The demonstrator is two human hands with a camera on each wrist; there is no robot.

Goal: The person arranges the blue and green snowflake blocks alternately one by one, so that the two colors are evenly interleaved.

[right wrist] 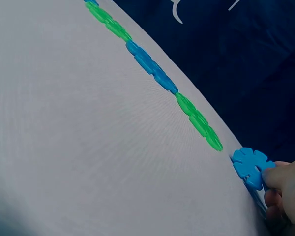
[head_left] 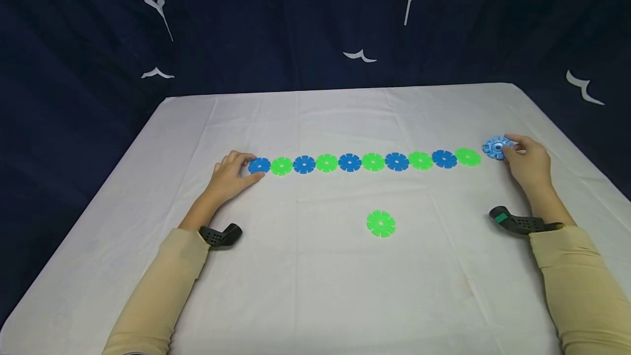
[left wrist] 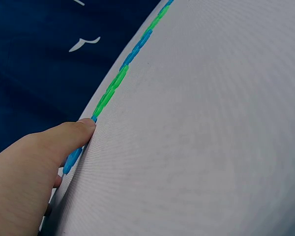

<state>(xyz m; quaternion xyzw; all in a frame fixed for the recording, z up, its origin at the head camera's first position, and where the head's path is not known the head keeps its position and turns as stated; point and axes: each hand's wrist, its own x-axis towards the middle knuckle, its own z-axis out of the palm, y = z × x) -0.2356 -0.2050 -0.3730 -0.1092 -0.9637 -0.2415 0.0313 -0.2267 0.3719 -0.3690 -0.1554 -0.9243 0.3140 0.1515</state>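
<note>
Blue and green plastic snowflake discs lie flat in a long row across the white table, colours alternating. At the row's left end, my left hand [head_left: 228,176] holds the outermost blue disc [head_left: 259,166], thumb on its near edge and fingers at its far edge. In the left wrist view the thumb [left wrist: 81,132] partly hides that disc. My right hand [head_left: 531,164] pinches another blue snowflake disc [right wrist: 250,167] between thumb and fingers. That disc is tilted, just right of the green end disc [head_left: 468,157], with a small gap between them.
A single green snowflake disc [head_left: 381,224] lies nearer to me, below the row. The white cloth on the table [head_left: 335,289] has fold lines. Behind the table hangs a dark blue curtain [head_left: 276,26] with white prints. Each wrist wears a black band [head_left: 522,223].
</note>
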